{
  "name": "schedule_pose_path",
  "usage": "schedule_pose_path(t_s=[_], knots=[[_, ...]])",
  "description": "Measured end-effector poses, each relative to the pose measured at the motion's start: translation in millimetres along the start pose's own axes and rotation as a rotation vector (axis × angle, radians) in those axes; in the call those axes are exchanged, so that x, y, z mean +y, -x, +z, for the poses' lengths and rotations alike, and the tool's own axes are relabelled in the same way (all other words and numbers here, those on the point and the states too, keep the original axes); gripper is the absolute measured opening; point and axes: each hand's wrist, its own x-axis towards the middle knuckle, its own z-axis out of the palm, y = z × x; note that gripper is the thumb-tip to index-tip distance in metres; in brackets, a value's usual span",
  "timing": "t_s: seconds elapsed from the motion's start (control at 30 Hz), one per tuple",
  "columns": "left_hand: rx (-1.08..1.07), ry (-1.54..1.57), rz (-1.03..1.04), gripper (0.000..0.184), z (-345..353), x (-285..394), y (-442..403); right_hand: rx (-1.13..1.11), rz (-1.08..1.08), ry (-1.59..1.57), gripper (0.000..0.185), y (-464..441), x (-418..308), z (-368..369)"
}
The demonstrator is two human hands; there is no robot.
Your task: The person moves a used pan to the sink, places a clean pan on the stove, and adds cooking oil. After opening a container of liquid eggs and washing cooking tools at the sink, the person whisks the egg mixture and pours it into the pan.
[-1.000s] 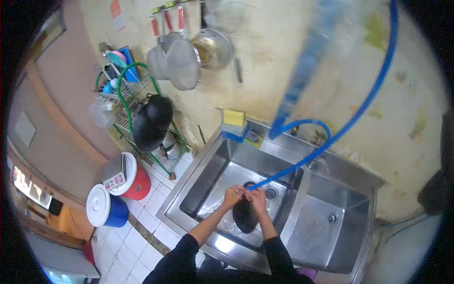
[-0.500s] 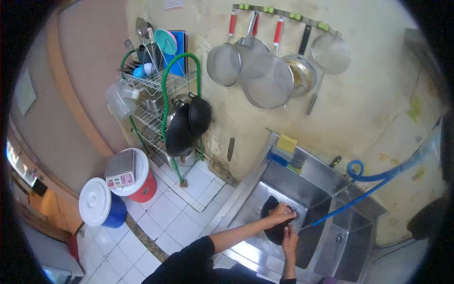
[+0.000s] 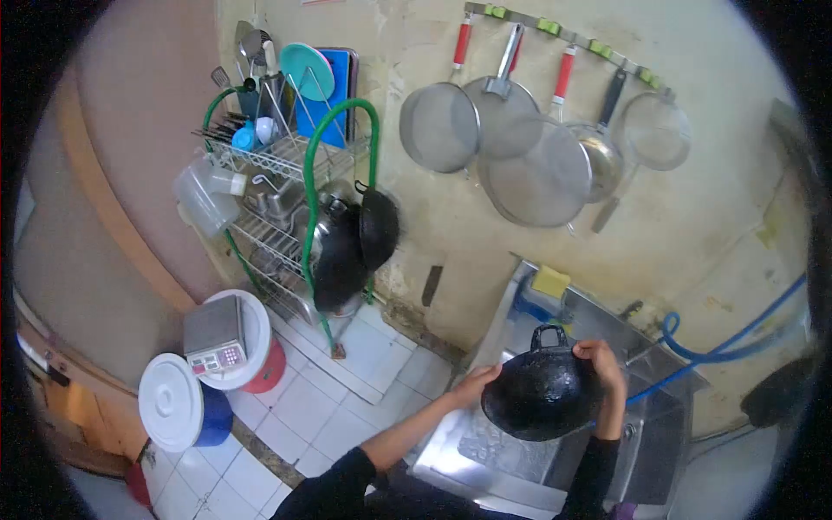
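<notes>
A wet black wok with a loop handle at its top is held up above the sink. My left hand grips its left rim, and my right hand is on its upper right rim, beside the loop handle. The wok's rounded dark side faces the camera and hides much of the basin. Behind my right hand, the blue hose runs from the tap area down into the sink.
A green-framed wire rack with black woks stands at the left. Strainers hang on the wall. A yellow sponge lies at the sink's back corner. Lidded blue and red buckets stand on the floor.
The wok has been lifted out of the basin, with both hands now at its rim. My right hand has let go of the hose. The view has turned left toward the rack.
</notes>
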Motion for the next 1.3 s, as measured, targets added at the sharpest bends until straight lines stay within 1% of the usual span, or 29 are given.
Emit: schedule_pose_path(t_s=[0.03, 0.07, 0.1, 0.13, 0.2, 0.23, 0.27, 0.3, 0.33, 0.4, 0.43, 0.47, 0.53, 0.57, 0.63, 0.67, 0.7, 0.73, 0.8, 0.83, 0.87, 0.93, 1.07, 1.13, 1.17, 1.23, 1.27, 1.3], knots=[[0.057, 0.158, 0.077, 0.045, 0, 14, 11, -0.118, -0.114, -0.098, 0.015, -36, 18, -7], [0.113, 0.32, 0.153, 0.041, -5, 21, 18, -0.128, -0.12, -0.113, 0.015, -48, -3, 2], [0.209, 0.196, 0.265, 0.035, -21, 25, 19, -0.139, -0.142, -0.056, 0.016, -58, -41, 13], [0.219, 0.189, 0.263, 0.035, -38, 30, 17, -0.149, -0.163, 0.005, 0.018, -74, -71, 25], [0.617, 0.214, 0.303, 0.03, -62, 64, 21, -0.125, -0.242, 0.099, 0.026, -111, -100, 52], [0.671, 0.32, 0.324, 0.028, -68, 92, 27, -0.13, -0.239, 0.098, 0.026, -121, -111, 65], [0.724, 0.426, 0.345, 0.026, -77, 118, 32, 0.087, -0.467, 0.263, 0.03, -128, -123, 77], [0.814, 0.417, 0.401, 0.026, -97, 126, 31, 0.308, -0.689, 0.425, 0.035, -134, -126, 83], [0.903, 0.404, 0.458, 0.026, -119, 131, 27, 0.306, -0.686, 0.418, 0.035, -140, -120, 87], [1.015, 0.395, 0.511, 0.024, -164, 145, 10, 0.08, -0.594, 0.163, 0.037, -141, -97, 99], [1.097, 0.262, 0.608, 0.023, -184, 152, -3, 0.032, -0.56, 0.13, 0.035, -138, -90, 104], [1.172, 0.129, 0.704, 0.022, -205, 157, -18, 0.035, -0.554, 0.123, 0.035, -137, -73, 111], [1.298, -0.159, 0.754, 0.027, -253, 166, -47, -0.025, -0.444, 0.019, 0.033, -141, -36, 126], [1.38, -0.25, 0.749, 0.028, -264, 177, -57, -0.021, -0.44, 0.017, 0.033, -136, -24, 130], [1.524, -0.414, 0.737, 0.028, -290, 198, -78, -0.054, -0.345, -0.032, 0.03, -133, -8, 134], [1.59, -0.486, 0.717, 0.028, -305, 204, -86, -0.049, -0.342, -0.033, 0.03, -130, -3, 135], [1.651, -0.499, 0.811, 0.029, -326, 206, -97, -0.069, -0.326, -0.044, 0.03, -127, -2, 136], [1.65, -0.5, 0.809, 0.029, -340, 207, -104, -0.093, -0.308, -0.058, 0.029, -124, 1, 137], [1.745, -0.396, 0.734, 0.03, -367, 208, -114, -0.097, -0.306, -0.049, 0.028, -124, 9, 140], [1.759, -0.323, 0.76, 0.031, -376, 208, -118, -0.109, -0.277, -0.089, 0.027, -124, 14, 143], [1.761, -0.323, 0.76, 0.031, -383, 204, -121, -0.122, -0.247, -0.128, 0.026, -123, 18, 145], [1.854, -0.471, 0.55, 0.03, -368, 208, -119, -0.128, -0.254, -0.14, 0.026, -123, 22, 148], [1.92, -0.581, 0.532, 0.029, -341, 209, -115, -0.163, -0.176, -0.287, 0.026, -113, 30, 156], [2.008, -0.798, 0.44, 0.029, -343, 204, -113, -0.18, -0.137, -0.341, 0.027, -111, 28, 158], [2.013, -0.799, 0.437, 0.029, -345, 202, -110, -0.19, -0.141, -0.377, 0.027, -110, 28, 159], [1.867, -0.954, 0.421, 0.021, -340, 204, -102, -0.205, -0.14, -0.413, 0.028, -108, 25, 160], [1.87, -0.954, 0.413, 0.021, -338, 208, -100, -0.207, -0.138, -0.427, 0.029, -106, 22, 159], [1.865, -1.037, 0.403, 0.021, -338, 214, -98, -0.209, -0.136, -0.441, 0.029, -105, 19, 158]])
